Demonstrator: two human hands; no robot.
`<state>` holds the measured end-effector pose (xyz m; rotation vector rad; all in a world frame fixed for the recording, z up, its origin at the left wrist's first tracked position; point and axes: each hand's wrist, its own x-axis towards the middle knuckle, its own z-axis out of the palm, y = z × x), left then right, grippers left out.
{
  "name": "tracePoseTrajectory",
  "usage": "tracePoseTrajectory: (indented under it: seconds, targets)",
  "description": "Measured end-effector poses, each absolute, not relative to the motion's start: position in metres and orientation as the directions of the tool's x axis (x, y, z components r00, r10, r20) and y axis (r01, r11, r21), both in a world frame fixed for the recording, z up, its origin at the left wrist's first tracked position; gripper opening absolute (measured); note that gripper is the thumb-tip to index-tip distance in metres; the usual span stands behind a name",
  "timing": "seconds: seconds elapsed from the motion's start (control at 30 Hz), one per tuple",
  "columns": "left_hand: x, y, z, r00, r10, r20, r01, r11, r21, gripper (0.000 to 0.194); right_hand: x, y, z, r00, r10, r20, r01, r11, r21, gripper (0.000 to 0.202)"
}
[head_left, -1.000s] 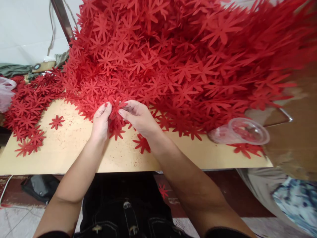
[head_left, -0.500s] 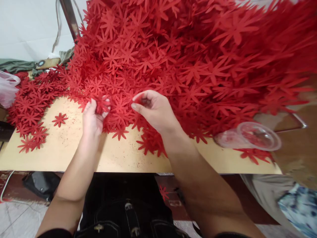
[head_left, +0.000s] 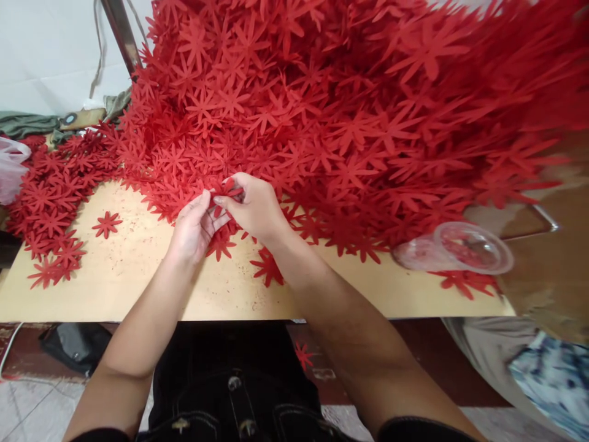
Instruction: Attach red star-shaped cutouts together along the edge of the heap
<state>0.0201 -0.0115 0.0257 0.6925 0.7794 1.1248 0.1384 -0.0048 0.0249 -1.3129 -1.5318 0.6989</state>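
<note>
Both hands meet over the front edge of a large pile of red star-shaped flowers (head_left: 294, 104). A red flower (head_left: 224, 193) is between them, pinched by the thumb and fingers of my right hand (head_left: 253, 205). My left hand (head_left: 193, 227), palm up and fingers curled, supports the same flower from the left, its thumb and fingertips at the petals. Parts of the flower are hidden by the fingers. Just below the hands, more red flowers lie on the pale tabletop (head_left: 138, 276).
A single red flower (head_left: 107, 224) lies left of my hands. Farther left is a darker red pile (head_left: 50, 196) beside a plastic bag (head_left: 11, 172). A clear plastic cup (head_left: 473, 247) lies tipped at the right. A person's patterned clothing (head_left: 552, 380) shows at the lower right.
My left hand has moved right and my right hand left, so they now meet at one flower. The view has shifted slightly.
</note>
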Motion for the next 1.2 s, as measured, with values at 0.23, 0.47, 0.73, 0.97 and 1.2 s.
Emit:
tracePoseTrajectory:
  seconds: [0.23,0.47,0.73,0.97,1.2]
  targets:
    - [0.023,-0.014,0.024,0.215,0.964,-0.155,-0.49,0.244,0.837,0.003,0.138,-0.007,0.03,0.141,0.938,0.318,0.544,0.195,-0.816,0.031]
    - [0.025,-0.013,0.023,0.147,0.975,-0.166,-0.486,0.218,0.847,0.005,0.133,-0.003,0.021,0.166,0.879,0.447,0.356,0.369,-0.859,0.016]
    - [0.018,-0.008,0.023,0.055,0.983,-0.176,-0.536,0.178,0.826,0.006,0.159,0.007,0.02,0.247,0.956,0.158,-0.099,0.187,-0.977,0.037]
    - [0.02,-0.012,0.029,0.122,0.968,-0.219,-0.52,0.25,0.817,0.019,0.152,0.001,0.019,0.257,0.948,0.187,-0.016,0.197,-0.98,0.03]
    - [0.028,-0.017,0.023,0.174,0.979,-0.105,-0.421,0.17,0.891,0.025,0.139,-0.007,0.029,0.258,0.961,0.102,-0.113,0.135,-0.984,0.033]
